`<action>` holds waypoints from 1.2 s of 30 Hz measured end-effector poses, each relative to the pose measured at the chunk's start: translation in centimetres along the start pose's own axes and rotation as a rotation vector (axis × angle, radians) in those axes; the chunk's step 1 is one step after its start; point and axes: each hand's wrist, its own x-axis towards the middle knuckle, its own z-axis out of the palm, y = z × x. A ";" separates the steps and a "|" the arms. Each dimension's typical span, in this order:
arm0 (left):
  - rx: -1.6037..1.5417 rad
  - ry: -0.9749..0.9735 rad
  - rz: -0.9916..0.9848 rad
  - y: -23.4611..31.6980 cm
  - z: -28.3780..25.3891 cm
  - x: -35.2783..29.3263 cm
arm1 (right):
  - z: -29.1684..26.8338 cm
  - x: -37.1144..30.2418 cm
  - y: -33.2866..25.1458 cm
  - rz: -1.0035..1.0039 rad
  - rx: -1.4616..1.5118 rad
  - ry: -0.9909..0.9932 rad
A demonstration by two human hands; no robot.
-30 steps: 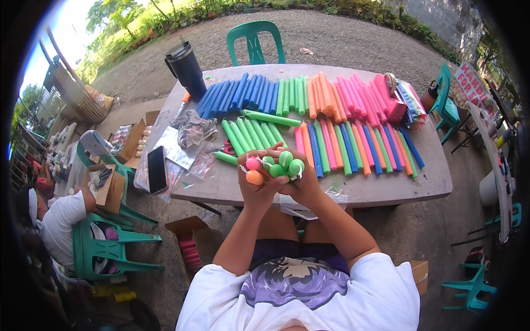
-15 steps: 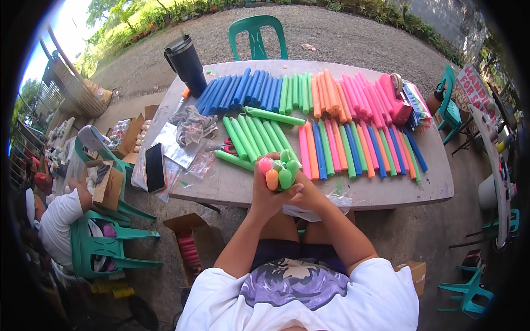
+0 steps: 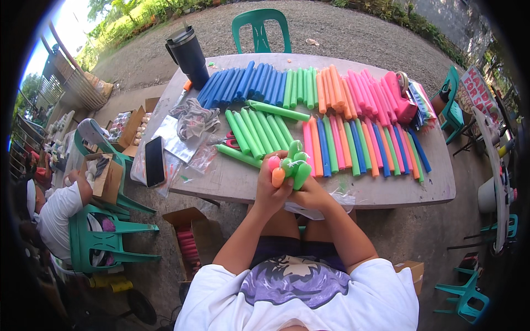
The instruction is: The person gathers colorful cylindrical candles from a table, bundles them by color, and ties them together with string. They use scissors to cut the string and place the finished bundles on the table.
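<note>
I see left grip (image 3: 269, 191) and right grip (image 3: 311, 194) jointly clasping pink cylindrical wax candle (image 3: 274, 162), orange wax candle (image 3: 277, 177), green wax candles (image 3: 301, 176) over tabletop (image 3: 397, 194) near edge. Greens now splay rightward; bundle looks looser, I judge.

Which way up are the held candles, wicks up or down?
Wicks up: the held candles show rounded ends and white wicks above the grip of the left hand and right hand. Their lower ends are hidden.
</note>
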 end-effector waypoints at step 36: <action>-0.263 -0.113 -0.127 0.0 -0.9 0.4 | 0.1 0.8 2.4 -0.163 -0.157 0.107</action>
